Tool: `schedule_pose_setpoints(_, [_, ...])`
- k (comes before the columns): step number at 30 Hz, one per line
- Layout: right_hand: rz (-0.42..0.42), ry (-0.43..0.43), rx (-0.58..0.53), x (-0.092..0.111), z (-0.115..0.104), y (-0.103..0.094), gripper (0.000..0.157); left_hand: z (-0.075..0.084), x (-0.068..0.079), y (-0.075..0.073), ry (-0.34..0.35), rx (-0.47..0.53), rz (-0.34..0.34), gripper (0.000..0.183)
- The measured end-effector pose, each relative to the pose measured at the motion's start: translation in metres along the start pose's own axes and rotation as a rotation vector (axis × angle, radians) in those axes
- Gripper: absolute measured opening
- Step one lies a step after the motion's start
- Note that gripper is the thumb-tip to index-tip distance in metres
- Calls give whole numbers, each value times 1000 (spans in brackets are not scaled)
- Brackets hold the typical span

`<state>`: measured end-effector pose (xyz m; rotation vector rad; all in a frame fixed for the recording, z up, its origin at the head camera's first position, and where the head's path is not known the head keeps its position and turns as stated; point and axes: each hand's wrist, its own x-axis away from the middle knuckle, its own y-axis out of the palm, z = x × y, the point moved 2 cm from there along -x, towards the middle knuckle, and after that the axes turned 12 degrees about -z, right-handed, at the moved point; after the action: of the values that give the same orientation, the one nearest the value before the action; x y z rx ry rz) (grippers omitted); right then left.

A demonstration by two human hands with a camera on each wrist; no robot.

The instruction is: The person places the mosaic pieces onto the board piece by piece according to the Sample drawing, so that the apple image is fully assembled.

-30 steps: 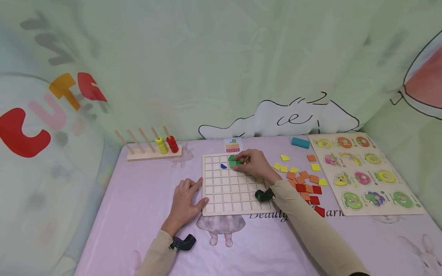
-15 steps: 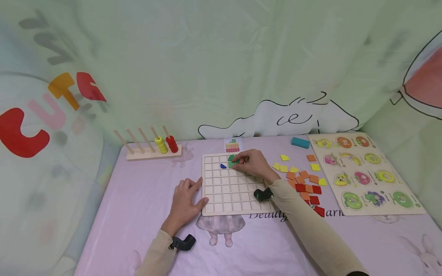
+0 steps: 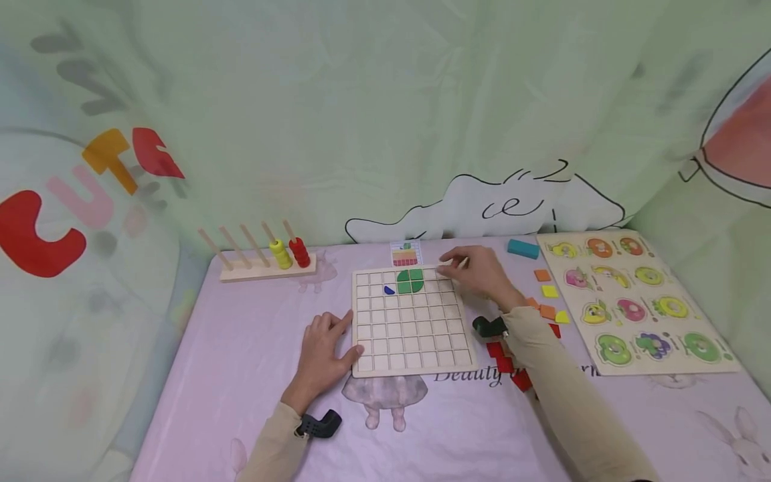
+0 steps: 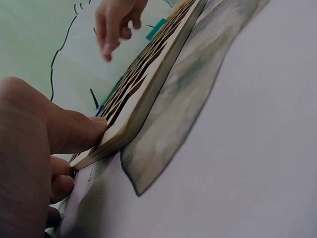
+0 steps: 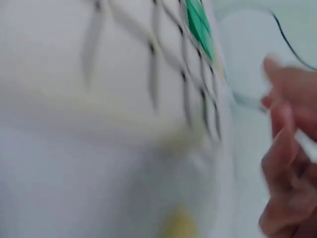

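On the counter (image 3: 241,348), the board (image 3: 393,329) bears green tiles (image 3: 417,287); the relaxed left hand (image 3: 324,347) rests against its left edge, presumably steadying it, while the right hand (image 3: 477,271) hovers, empty, near its far-right corner.

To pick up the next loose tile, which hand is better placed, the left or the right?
Probably the right hand: it seems empty and is nearer the orange tiles right of the board. The left hand touches the board's left edge, across from them.
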<state>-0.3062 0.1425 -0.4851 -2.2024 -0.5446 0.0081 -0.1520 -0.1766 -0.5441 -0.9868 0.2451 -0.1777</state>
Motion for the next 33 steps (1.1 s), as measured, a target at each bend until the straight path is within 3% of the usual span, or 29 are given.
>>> schedule_pose_setpoints(3, [33, 144, 32, 13, 20, -22, 44, 0, 0, -1, -6, -9, -4, 69])
schedule_pose_setpoints(7, [-2, 241, 42, 24, 47, -37, 53, 0, 2, -5, -16, -8, -6, 69])
schedule_pose_setpoints(13, [-62, 266, 25, 24, 67, -35, 45, -1, 2, -5, -14, 5, -3, 69])
schedule_pose_setpoints(20, [-77, 194, 65, 20, 65, -31, 29, -2, 1, -2, -13, 5, -1, 68])
schedule_pose_setpoints(24, [-13, 181, 39, 21, 66, -29, 28, 0, 1, -2, -12, 13, -5, 69])
schedule_pose_setpoints(33, [274, 135, -81, 28, 70, -28, 31, 2, 0, -1, -10, 19, -11, 69])
